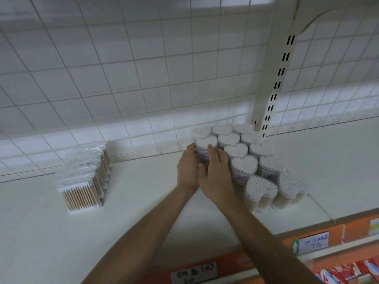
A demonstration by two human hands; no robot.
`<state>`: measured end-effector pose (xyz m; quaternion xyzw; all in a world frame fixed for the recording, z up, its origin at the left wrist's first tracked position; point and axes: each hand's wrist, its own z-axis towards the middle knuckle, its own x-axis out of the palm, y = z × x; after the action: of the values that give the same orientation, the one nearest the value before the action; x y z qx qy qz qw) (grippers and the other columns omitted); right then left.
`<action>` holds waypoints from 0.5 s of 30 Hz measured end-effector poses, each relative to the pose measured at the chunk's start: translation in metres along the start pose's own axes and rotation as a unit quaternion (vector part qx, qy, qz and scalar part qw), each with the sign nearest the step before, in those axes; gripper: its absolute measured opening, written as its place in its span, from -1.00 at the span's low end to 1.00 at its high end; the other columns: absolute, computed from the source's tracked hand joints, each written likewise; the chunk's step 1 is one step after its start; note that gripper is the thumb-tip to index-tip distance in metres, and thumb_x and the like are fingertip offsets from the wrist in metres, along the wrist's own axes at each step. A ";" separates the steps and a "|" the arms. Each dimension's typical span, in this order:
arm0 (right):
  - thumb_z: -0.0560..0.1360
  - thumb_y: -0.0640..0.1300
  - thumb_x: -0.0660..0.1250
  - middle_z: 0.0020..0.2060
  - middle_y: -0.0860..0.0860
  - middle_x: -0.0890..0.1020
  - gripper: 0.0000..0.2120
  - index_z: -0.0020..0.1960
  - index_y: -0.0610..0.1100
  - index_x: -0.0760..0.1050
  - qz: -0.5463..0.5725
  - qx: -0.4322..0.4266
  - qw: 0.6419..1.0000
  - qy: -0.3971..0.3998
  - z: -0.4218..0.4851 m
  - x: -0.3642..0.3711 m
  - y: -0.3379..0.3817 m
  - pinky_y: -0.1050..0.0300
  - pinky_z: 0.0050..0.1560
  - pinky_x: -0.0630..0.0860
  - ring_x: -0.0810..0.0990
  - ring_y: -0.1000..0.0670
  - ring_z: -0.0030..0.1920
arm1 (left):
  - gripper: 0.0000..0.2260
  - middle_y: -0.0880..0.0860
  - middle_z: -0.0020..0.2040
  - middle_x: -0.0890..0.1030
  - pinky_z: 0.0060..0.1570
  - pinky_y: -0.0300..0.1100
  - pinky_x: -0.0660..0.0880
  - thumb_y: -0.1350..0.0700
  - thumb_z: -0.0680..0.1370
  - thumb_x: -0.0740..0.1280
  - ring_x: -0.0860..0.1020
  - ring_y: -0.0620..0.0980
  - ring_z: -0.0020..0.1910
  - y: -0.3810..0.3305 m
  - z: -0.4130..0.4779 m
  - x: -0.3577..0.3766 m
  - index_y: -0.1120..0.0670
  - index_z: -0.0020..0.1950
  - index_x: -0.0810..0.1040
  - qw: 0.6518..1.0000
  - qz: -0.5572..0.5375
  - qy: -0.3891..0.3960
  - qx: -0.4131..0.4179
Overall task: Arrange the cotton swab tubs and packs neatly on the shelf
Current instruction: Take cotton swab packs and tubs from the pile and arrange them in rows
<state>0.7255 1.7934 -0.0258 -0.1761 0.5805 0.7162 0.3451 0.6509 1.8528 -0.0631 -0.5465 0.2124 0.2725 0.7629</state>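
The left hand (187, 171) and right hand (216, 173) cover most of the tub (206, 142) below its top. At 6 o'clock the bottom edge cuts off a price label (193, 272), its handwriting illegible.

Twelve heart-shaped tubs (244, 163); perhaps eight flat packs (82, 193).

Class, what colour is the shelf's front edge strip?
Orange; the strip shows best in the head view.

Handwritten shelf-edge tag (193, 272): "(大)", "20"; second tag (313, 242): "7", rest illegible.
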 end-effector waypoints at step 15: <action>0.54 -0.23 0.18 0.25 -0.15 0.38 -0.62 0.35 -0.20 0.30 -0.015 -0.014 1.000 -0.018 -0.019 0.000 0.007 0.15 0.20 0.30 0.37 -0.09 0.25 | -0.49 0.19 0.25 0.48 0.16 0.04 0.45 0.08 0.49 0.23 0.47 0.16 0.21 -0.016 -0.018 -0.032 0.17 0.43 0.30 0.998 -0.012 0.049 -0.029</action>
<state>0.7180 1.7743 -0.0257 -0.1765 0.5613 0.7220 0.3640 0.6360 1.8263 -0.0375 -0.5832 0.2350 0.2426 0.7388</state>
